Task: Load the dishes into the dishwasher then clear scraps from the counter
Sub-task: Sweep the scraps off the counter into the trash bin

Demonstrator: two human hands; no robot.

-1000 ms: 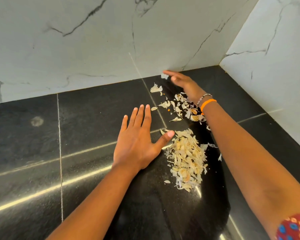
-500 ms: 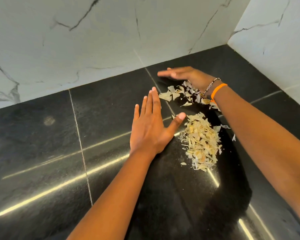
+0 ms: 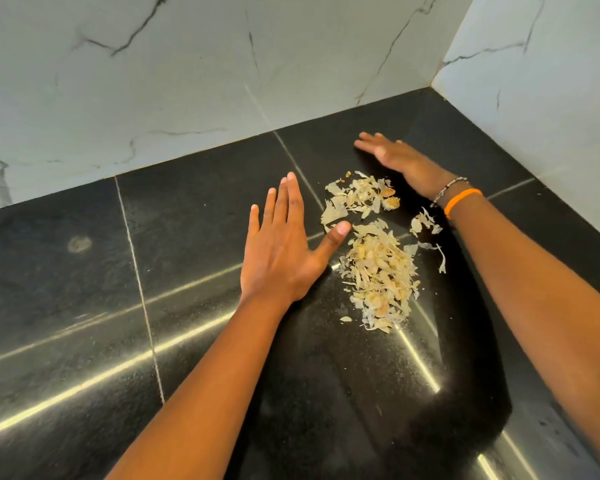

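Head view: black counter point(image 3: 187, 237) in a corner of marble wall point(image 3: 153, 81).
Left hand point(image 3: 284, 251): flat, fingers spread, holding nothing, thumb touching the big heap's edge.
Right hand point(image 3: 395, 157): open, empty, just behind the far scraps.
Scraps point(image 3: 378, 271): on the counter between both hands.
Handling: likely dry, papery, very light; prone to scatter, crumble; best swept with hand edges, then scooped from below.
Count: two hands; one big heap, one smaller heap point(image 3: 361, 195), a few strays point(image 3: 423, 223) by the right wrist.
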